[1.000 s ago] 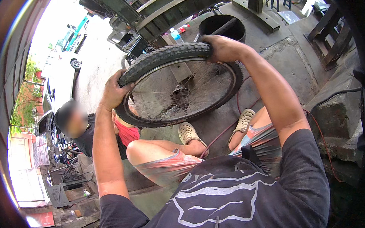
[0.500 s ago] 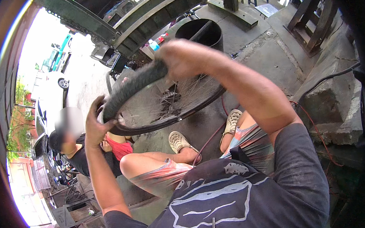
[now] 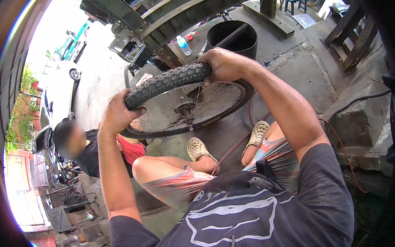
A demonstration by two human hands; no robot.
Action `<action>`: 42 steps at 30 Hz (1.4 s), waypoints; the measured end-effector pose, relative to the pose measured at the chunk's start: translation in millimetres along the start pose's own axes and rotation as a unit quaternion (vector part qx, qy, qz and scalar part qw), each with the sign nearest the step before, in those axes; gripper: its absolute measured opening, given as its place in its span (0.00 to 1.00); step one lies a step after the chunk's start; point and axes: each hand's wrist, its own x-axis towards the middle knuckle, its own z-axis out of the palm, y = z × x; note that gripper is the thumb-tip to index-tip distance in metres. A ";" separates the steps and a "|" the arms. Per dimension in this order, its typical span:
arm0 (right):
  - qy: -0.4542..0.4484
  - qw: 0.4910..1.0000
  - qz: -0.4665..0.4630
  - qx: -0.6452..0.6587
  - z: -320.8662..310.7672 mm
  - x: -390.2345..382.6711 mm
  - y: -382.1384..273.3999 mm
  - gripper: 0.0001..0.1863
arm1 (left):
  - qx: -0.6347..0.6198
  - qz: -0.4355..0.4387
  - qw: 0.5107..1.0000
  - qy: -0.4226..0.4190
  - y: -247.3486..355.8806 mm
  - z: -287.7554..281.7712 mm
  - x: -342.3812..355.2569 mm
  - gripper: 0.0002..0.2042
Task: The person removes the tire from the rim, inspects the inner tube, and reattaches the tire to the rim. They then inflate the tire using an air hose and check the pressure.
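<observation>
A bicycle wheel (image 3: 184, 132) with a knobby black tire (image 3: 168, 82) is held up in front of me, tilted, its spokes and rear hub (image 3: 185, 110) showing through the middle. My left hand (image 3: 119, 112) grips the tire at its left end, thumb on the inner side. My right hand (image 3: 225, 65) is wrapped over the tire's top right, with fingers curled around the tread. Whether the tire sits fully on the rim under my hands cannot be made out.
A black bucket (image 3: 251, 42) stands beyond my right hand. Near it are a plastic bottle (image 3: 183, 45) and a steel frame (image 3: 189, 15). Another person (image 3: 87, 147) sits at the left. A reddish hose (image 3: 228, 153) runs across the floor between my sandals (image 3: 197, 148).
My right hand has moved right and slightly down along the tire, its blur gone. My left hand has shifted right, closing on the tire. The view has turned slightly.
</observation>
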 end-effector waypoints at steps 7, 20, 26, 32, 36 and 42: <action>0.068 0.995 -0.002 -0.071 31.1 14.3 -14.1 0.21 | 0.045 0.065 0.992 0.096 50.1 23.5 33.9 0.28; 0.201 0.980 -0.005 0.015 61.1 -12.3 25.3 0.21 | 0.056 0.029 0.996 0.061 13.5 11.1 26.7 0.26; 0.159 0.974 0.130 0.098 69.4 -47.4 66.2 0.28 | 0.060 0.017 0.997 0.052 8.5 9.4 28.1 0.27; 0.057 0.984 0.093 0.137 72.9 -35.9 70.4 0.26 | 0.103 0.083 0.991 0.008 42.7 8.6 32.6 0.44; 0.083 0.994 0.054 0.037 53.7 -30.2 36.7 0.22 | 0.186 0.142 0.972 -0.006 98.3 25.1 53.3 0.18; 0.051 0.998 -0.005 -0.047 -0.1 -7.6 -48.5 0.23 | 0.017 0.062 0.995 0.076 46.8 -14.9 13.5 0.28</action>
